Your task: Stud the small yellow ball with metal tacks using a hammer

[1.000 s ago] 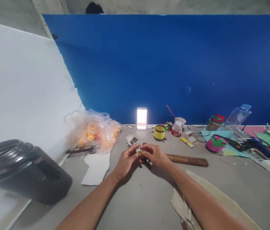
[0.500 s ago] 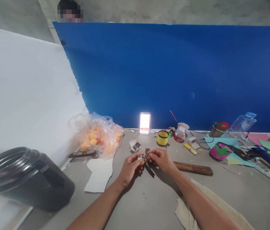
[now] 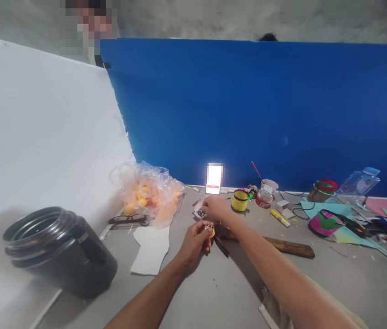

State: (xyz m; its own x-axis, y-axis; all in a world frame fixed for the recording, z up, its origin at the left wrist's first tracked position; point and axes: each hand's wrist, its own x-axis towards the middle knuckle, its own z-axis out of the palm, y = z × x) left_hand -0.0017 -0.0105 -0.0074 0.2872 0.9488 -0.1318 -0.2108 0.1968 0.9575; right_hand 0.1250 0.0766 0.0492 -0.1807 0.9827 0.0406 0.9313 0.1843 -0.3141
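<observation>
My left hand (image 3: 196, 239) is closed around a small orange ball studded with shiny pins (image 3: 210, 230), held just above the grey table (image 3: 214, 288). My right hand (image 3: 215, 208) reaches forward to a small open box of pins (image 3: 199, 212); its fingertips are bunched together over the box, and what they pinch is too small to see. A dark pair of pliers (image 3: 221, 246) lies on the table just right of the ball.
A clear bag of orange balls (image 3: 149, 194) and black glasses (image 3: 128, 220) lie left. A black jar (image 3: 61, 249) lies on its side at the near left. Also there: white paper (image 3: 150, 249), a wooden stick (image 3: 287, 246), a yellow cup (image 3: 240, 199), a lit phone (image 3: 214, 178), craft clutter right.
My right hand left the ball and reached forward to the pin box. My left hand kept the ball. The view tilted and shifted, showing a person behind the white board.
</observation>
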